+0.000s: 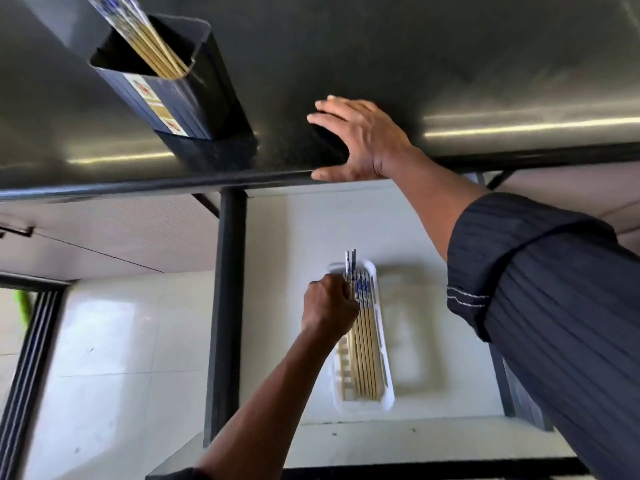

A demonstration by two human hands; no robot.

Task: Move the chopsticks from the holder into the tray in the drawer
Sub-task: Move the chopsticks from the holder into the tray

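My left hand point(329, 306) is curled shut, its fingers point(346, 287) gripping a pair of chopsticks point(350, 268) over the tray's point(388, 382) left side, blue-patterned tops poking past the tray's far end. More chopsticks point(367, 355) lie lengthwise in the tray, which sits in the white drawer point(298, 237). My right hand point(360, 140) rests open and flat on the desk point(450, 64) edge above the tray. Left of it, the black holder point(194, 109) holds further chopsticks point(152, 46).

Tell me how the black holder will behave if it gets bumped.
The holder is tall and narrow, so it probably tips rather than slides. The chopsticks lean to one side, likely pulling it that way. The steel counter looks smooth, so a low push might slide it instead.
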